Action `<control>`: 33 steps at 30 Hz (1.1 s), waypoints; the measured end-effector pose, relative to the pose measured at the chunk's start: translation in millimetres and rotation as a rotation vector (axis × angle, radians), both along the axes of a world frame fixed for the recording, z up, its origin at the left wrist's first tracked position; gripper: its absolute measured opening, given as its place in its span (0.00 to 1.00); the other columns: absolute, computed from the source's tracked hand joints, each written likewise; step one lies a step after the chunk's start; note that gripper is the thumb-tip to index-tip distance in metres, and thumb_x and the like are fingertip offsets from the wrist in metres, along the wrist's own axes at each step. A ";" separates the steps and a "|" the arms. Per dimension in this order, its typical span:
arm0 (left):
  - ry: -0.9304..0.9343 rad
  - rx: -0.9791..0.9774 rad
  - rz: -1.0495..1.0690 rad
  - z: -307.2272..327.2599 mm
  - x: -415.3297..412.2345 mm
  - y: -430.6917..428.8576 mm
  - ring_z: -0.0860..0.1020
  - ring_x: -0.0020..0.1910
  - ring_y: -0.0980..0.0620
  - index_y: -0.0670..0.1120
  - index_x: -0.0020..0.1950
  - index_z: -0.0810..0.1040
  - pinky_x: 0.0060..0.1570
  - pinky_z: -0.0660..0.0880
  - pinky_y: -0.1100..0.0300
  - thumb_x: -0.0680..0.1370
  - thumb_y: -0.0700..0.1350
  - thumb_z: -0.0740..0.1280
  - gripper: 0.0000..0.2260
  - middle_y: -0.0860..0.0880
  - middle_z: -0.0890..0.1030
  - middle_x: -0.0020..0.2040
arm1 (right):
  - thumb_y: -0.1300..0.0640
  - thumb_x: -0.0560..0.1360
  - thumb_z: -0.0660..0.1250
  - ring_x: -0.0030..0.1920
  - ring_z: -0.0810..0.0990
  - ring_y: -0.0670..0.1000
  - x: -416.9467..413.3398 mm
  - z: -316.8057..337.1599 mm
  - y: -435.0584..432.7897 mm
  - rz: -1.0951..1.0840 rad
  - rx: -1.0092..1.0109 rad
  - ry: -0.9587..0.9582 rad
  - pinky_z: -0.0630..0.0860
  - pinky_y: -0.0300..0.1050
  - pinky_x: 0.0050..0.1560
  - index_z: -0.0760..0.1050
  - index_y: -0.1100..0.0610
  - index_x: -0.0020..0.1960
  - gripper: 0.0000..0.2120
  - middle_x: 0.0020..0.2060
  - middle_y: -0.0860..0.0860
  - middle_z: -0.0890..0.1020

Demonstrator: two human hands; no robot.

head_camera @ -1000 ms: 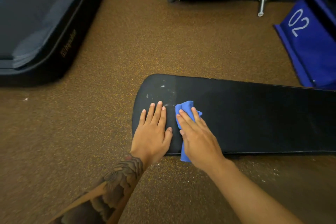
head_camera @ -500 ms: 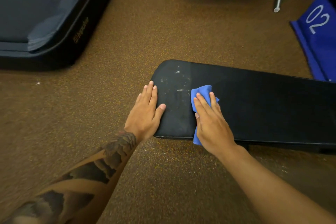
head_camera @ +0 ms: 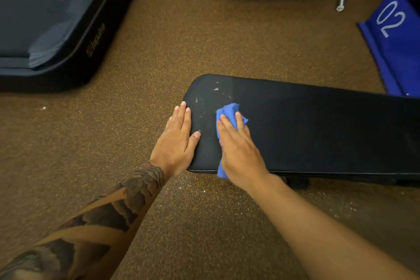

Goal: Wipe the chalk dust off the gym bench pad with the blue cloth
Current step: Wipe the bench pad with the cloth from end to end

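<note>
On a speckled brown gym floor (head_camera: 204, 29), a person's two forearms reach in from the near edge toward a black bench pad (head_camera: 318, 132) that runs off to the right. The left hand (head_camera: 177, 141), fingers straight and flat, steadies the pad's rounded left end, gripping nothing. Just beside it, the right hand (head_camera: 238, 150) lies spread and flat, pressing the blue cloth (head_camera: 229, 110) onto the pad, a corner of the cloth hanging over the near edge. The wipe looks mid-stroke. White chalk dust (head_camera: 216, 92) lies between and just beyond the hands, so the next pass seems to call for sweeping left and away. Farther off lie a dark mat (head_camera: 45, 18) and a blue mat (head_camera: 395, 36) marked 02.
</note>
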State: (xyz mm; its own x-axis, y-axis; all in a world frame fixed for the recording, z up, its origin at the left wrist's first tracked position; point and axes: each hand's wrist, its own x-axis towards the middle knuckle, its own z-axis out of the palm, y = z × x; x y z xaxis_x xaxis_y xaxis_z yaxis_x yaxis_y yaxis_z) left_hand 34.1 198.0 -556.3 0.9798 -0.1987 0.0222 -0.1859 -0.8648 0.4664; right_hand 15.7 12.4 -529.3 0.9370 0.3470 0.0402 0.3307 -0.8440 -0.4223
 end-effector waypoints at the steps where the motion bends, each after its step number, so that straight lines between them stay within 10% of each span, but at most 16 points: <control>1: -0.004 -0.001 0.000 -0.2 -0.2 -0.1 0.41 0.78 0.54 0.40 0.80 0.47 0.74 0.38 0.63 0.80 0.59 0.46 0.34 0.46 0.44 0.81 | 0.70 0.72 0.61 0.76 0.42 0.60 -13.1 1.2 -4.3 0.064 -0.007 -0.004 0.48 0.57 0.75 0.54 0.63 0.75 0.34 0.76 0.55 0.55; 16: -0.025 0.000 -0.009 -5.4 0.9 2.3 0.41 0.79 0.52 0.40 0.80 0.48 0.76 0.40 0.59 0.80 0.59 0.46 0.34 0.45 0.45 0.81 | 0.64 0.74 0.57 0.75 0.38 0.62 45.3 13.0 24.6 -0.155 -0.143 0.024 0.42 0.59 0.74 0.51 0.63 0.75 0.32 0.76 0.56 0.49; 25: -0.024 0.004 -0.001 -6.4 1.0 1.1 0.41 0.79 0.51 0.40 0.80 0.47 0.75 0.37 0.61 0.80 0.59 0.45 0.34 0.46 0.44 0.81 | 0.66 0.71 0.66 0.74 0.33 0.59 -32.1 16.1 5.7 0.108 -0.116 0.099 0.42 0.56 0.75 0.43 0.61 0.77 0.42 0.77 0.53 0.43; 33: -0.030 0.001 -0.013 -9.9 1.4 2.4 0.41 0.79 0.52 0.41 0.80 0.48 0.77 0.41 0.56 0.81 0.58 0.46 0.33 0.48 0.43 0.80 | 0.71 0.74 0.56 0.75 0.40 0.59 38.0 16.4 -1.0 -0.223 -0.042 0.097 0.50 0.55 0.74 0.46 0.61 0.76 0.34 0.77 0.54 0.47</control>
State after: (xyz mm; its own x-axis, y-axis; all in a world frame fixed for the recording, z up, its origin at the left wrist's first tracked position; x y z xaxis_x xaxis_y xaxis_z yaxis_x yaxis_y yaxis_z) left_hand 35.5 200.3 -566.3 0.9760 -0.2118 0.0509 -0.2112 -0.8628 0.4593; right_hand 53.7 11.3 -512.9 0.9894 0.1302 -0.0639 0.0934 -0.9092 -0.4058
